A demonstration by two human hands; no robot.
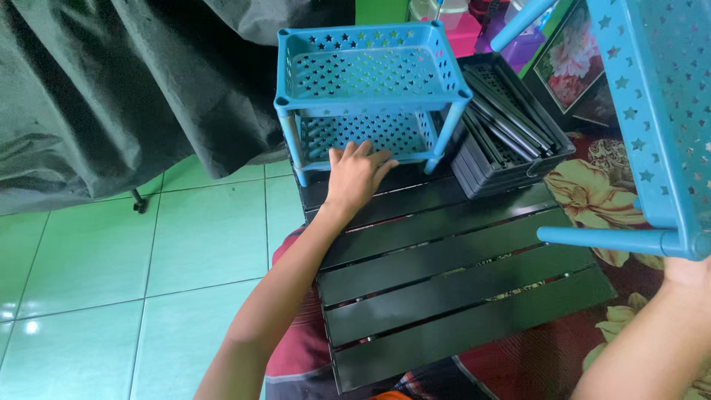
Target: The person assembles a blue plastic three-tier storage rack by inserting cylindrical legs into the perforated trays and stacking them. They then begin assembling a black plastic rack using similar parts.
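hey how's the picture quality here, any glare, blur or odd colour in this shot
Head view: a green-blue cast tints everything; a small bright glare spot sits on the tiled floor at lower left; the dark cloth is dim with little detail; the left hand and two-tier blue rack look sharp; the blue tray held near the lens is slightly soft and cropped; the right hand is mostly cut off.

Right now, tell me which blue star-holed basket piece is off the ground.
The blue tray at right, lifted by the right hand. The two-tier blue rack stands on the black slatted table, left hand touching it.
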